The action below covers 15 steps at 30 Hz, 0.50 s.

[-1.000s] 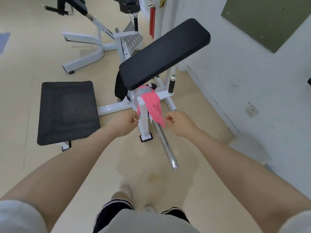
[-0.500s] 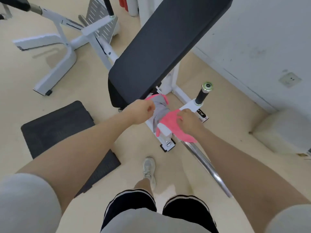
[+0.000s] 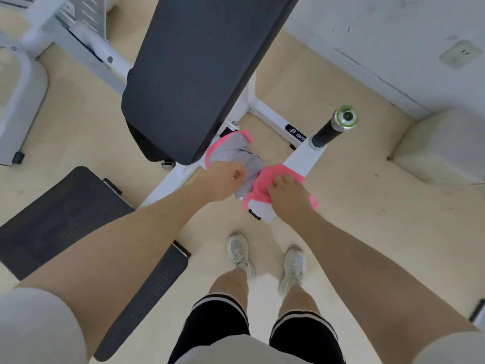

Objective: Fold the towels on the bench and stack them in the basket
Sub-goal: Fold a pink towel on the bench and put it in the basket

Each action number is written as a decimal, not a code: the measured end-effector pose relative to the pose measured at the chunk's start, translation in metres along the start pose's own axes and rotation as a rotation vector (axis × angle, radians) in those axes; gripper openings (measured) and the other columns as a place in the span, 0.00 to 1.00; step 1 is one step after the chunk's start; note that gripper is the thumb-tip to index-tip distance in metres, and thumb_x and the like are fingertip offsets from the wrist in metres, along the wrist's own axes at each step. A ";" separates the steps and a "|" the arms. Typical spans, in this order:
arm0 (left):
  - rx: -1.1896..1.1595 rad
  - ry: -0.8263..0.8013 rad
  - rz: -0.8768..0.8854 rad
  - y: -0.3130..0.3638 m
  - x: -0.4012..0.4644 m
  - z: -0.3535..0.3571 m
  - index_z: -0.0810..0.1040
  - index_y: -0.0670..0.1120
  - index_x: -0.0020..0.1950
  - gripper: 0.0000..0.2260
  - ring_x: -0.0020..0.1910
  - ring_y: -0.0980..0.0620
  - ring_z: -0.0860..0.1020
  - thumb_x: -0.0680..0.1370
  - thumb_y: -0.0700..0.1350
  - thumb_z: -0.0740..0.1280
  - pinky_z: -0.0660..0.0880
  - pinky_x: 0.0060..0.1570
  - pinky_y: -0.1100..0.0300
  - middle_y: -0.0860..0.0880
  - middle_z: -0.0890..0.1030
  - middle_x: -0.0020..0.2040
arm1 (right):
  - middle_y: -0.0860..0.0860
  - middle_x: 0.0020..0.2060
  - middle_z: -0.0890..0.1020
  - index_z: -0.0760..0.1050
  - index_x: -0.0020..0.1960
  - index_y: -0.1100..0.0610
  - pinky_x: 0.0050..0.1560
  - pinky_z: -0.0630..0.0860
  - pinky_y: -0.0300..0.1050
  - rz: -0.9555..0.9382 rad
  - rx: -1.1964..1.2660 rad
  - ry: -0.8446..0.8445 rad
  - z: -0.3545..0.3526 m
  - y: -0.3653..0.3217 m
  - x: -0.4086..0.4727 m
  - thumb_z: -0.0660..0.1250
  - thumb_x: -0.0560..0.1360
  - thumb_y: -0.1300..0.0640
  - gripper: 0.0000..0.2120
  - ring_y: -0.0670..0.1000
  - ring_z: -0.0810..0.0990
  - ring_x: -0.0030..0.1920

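Head view: a pink-and-grey towel is being gathered off the white frame under the bench pad, its grey part pinched by left hand fingers, pink end gripped under right hand fingers, probably for lifting to fold.

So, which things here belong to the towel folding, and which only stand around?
For the job: towel, left hand, right hand, bench pad.

Only standing around: black mat, handle, wall socket.
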<state>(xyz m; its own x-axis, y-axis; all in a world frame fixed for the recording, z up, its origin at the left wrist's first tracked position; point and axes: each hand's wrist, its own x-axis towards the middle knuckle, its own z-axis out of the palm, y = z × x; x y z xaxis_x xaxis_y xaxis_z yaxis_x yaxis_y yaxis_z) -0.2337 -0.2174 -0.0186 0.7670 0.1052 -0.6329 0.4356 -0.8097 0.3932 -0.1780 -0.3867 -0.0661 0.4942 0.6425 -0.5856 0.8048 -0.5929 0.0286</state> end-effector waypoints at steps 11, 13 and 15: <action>-0.029 0.072 0.176 0.081 -0.048 -0.061 0.76 0.55 0.48 0.08 0.44 0.49 0.78 0.75 0.53 0.58 0.77 0.51 0.49 0.52 0.80 0.50 | 0.50 0.36 0.71 0.66 0.42 0.53 0.39 0.65 0.44 0.045 1.061 0.136 -0.106 0.052 -0.088 0.57 0.79 0.61 0.07 0.52 0.68 0.40; -0.153 0.035 0.328 0.114 -0.077 -0.070 0.76 0.57 0.47 0.05 0.40 0.54 0.78 0.77 0.49 0.60 0.78 0.48 0.52 0.59 0.80 0.40 | 0.51 0.36 0.71 0.66 0.41 0.52 0.39 0.66 0.43 0.045 1.307 0.218 -0.126 0.061 -0.120 0.56 0.79 0.63 0.10 0.50 0.68 0.37; -0.277 0.071 0.435 0.143 -0.095 -0.070 0.75 0.51 0.49 0.03 0.38 0.61 0.76 0.77 0.44 0.64 0.75 0.45 0.66 0.59 0.79 0.39 | 0.49 0.35 0.72 0.66 0.42 0.52 0.37 0.68 0.36 0.008 1.520 0.358 -0.140 0.071 -0.155 0.55 0.80 0.66 0.12 0.43 0.71 0.33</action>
<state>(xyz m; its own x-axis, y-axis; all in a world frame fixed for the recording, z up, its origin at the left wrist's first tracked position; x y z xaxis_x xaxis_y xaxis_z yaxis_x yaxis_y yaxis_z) -0.2115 -0.3025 0.1449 0.9309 -0.1600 -0.3285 0.1705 -0.6050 0.7778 -0.1507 -0.4603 0.1400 0.7245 0.5836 -0.3668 -0.1641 -0.3708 -0.9141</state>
